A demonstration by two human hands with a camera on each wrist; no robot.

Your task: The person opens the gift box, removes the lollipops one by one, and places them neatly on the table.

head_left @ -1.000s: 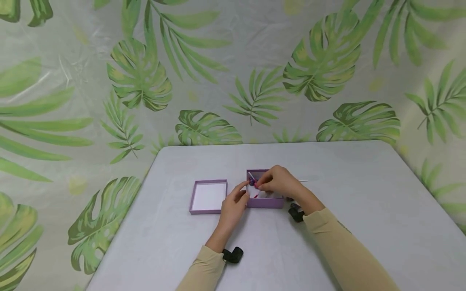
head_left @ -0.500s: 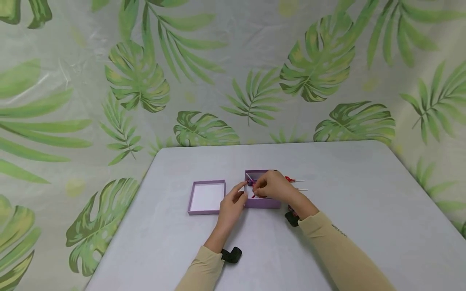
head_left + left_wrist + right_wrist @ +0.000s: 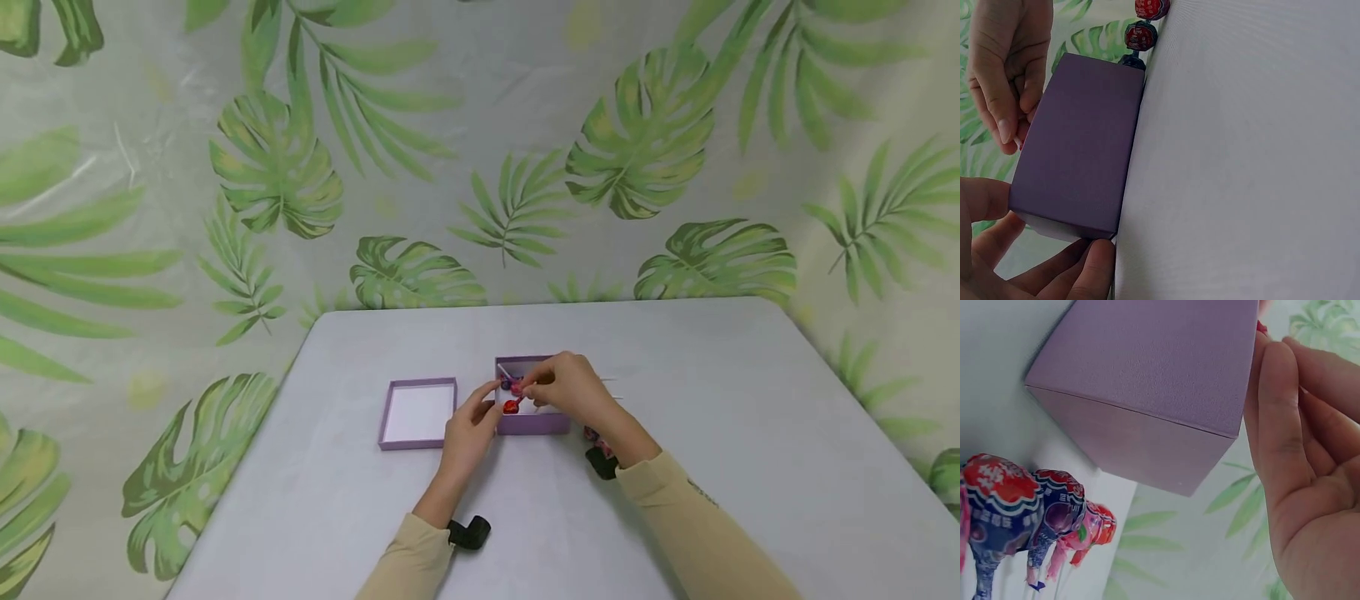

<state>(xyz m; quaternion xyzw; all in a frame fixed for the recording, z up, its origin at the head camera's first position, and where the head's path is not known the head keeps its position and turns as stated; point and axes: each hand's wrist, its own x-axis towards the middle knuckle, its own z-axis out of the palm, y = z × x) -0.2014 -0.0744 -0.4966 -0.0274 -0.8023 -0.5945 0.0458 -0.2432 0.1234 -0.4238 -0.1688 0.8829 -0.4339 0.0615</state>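
Left hand (image 3: 468, 433) holds purple box (image 3: 536, 425); right hand (image 3: 576, 390) apparently pinches red lollipop (image 3: 511, 407).

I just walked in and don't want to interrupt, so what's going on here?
A person is handling wrapped lollipops at an open purple box. The right hand pinches the stick of a red lollipop, whose head is inside the box near the front. The left hand touches the left end of the box. More lollipops lie on the table to the box's right, and a shallow purple-rimmed lid or tray lies to its left.
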